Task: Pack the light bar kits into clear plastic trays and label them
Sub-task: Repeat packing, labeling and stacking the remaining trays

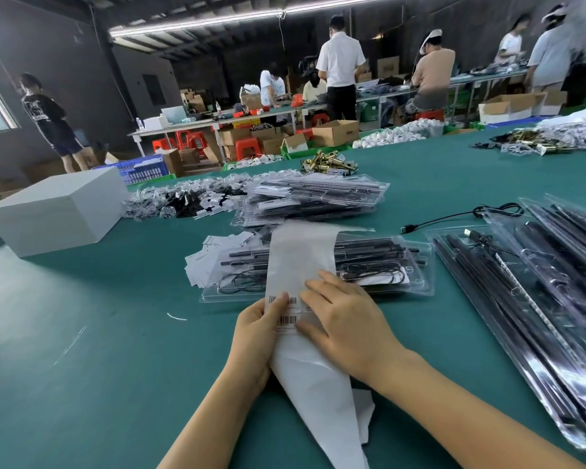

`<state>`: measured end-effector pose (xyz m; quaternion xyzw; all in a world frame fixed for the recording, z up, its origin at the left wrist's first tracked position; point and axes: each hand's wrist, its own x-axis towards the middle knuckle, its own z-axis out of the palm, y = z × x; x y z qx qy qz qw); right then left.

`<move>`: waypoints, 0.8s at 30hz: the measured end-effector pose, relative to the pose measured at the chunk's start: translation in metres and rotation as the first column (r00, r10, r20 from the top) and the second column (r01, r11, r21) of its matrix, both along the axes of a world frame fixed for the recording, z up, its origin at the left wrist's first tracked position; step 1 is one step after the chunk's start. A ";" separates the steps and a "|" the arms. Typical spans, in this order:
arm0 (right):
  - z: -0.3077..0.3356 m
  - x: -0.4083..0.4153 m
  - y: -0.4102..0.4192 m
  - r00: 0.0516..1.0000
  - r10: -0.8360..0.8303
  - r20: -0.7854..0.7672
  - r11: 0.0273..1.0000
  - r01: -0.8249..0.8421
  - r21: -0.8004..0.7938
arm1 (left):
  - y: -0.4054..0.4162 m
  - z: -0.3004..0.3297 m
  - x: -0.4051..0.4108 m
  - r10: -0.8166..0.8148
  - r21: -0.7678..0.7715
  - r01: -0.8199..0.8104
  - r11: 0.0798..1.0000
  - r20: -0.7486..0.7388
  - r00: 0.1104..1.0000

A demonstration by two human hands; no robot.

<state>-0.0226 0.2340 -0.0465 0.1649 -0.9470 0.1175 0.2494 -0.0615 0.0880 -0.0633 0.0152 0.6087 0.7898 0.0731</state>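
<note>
I had the strip of label backing paper [300, 265] in front of me near the front edge of the green surface [99, 333], its far end draped over the filled tray [386, 265] that lay in the middle. My left hand [256, 336] gripped the strip from the side, thumb curled over a barcode label [281, 300], with a second barcode label [286, 320] just below it. My right hand [345, 319] lay on the paper with its fingers [313, 287] fairly straight, pressing down beside the labels; whether a fingertip had already caught a label's edge I could not tell. I judged I was at the labelling step for that tray, whose bars and coiled cable were already seated under clear plastic. A stack of packed trays [312, 198] sat beyond it toward the far edge, so a fair share of the packing looked done, though I could not see which carried labels. Toward the right edge lay more trays of long bars [538, 299] and a loose USB cable [454, 216], which suggested kits still to finish. Small bagged parts [183, 201] and a white box [55, 214] sat toward the left edge.
</note>
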 end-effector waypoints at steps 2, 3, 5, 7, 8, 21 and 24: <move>-0.004 -0.004 0.002 0.997 0.026 0.067 0.997 -0.021 -0.079 | 0.000 0.001 -0.001 0.010 -0.005 -0.010 1.000 0.024 1.000; -0.006 -0.005 0.003 0.997 0.042 0.059 0.992 -0.035 -0.121 | -0.001 0.001 -0.001 0.010 -0.009 -0.010 1.000 0.031 0.999; -0.006 -0.005 0.004 0.997 0.064 0.032 0.977 -0.057 -0.203 | -0.001 0.001 -0.001 0.010 -0.013 -0.010 1.000 0.041 0.999; -0.006 -0.005 0.005 0.997 0.074 0.031 0.963 -0.064 -0.263 | -0.002 0.001 -0.001 -0.013 -0.007 0.013 1.000 0.034 0.999; -0.006 -0.005 0.006 0.996 0.078 0.037 0.951 -0.064 -0.302 | -0.003 0.002 0.000 -0.044 0.005 0.044 0.999 0.020 0.999; -0.005 -0.009 0.007 0.995 0.029 -0.095 0.926 -0.063 -0.373 | -0.004 0.003 0.001 -0.148 0.061 0.149 0.987 -0.020 0.989; -0.004 -0.008 0.006 0.996 0.005 -0.085 0.924 -0.037 -0.381 | -0.004 0.003 0.002 -0.153 0.070 0.154 0.986 -0.025 0.988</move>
